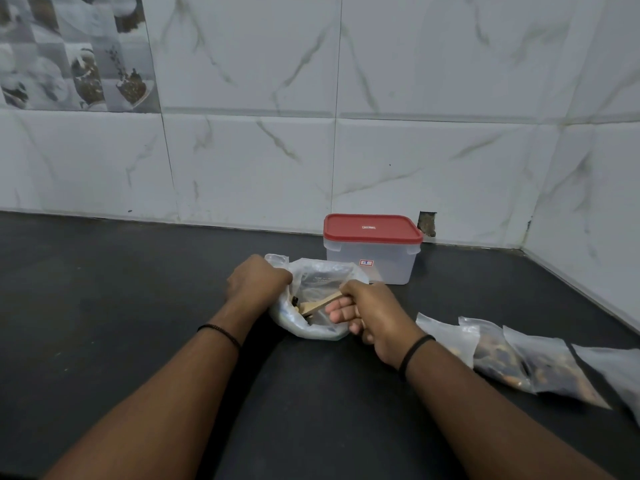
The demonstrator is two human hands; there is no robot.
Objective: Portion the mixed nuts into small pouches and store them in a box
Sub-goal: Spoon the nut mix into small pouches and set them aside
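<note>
Dark worktop [138, 306] against a marble-tiled wall [415, 98]. Box [370, 263] stands at the back near the wall, clear plastic, red lid [372, 228] on and looking shut, so nothing stored yet; looks rigid and light, best taken by both sides. Large clear bag [313, 296] of mixed nuts sits in front of the box, centre of the worktop, mouth open; thin, soft, slippery film that collapses unless the rim is held. About 4 small pouches [502, 351] lie in a row at the right, well apart from the box, some showing nuts inside; floppy, contents shift, likely safest pinched at the top edge. Left hand [258, 280] fingers closed on the bag's left rim, keeping it open. Right hand [367, 313] fingers curled around the handle of a wooden scoop [317, 304], its head down inside the bag; scoop is stiff and light. Nuts are small, loose and prone to roll off. Judged step: scooping a portion.
</note>
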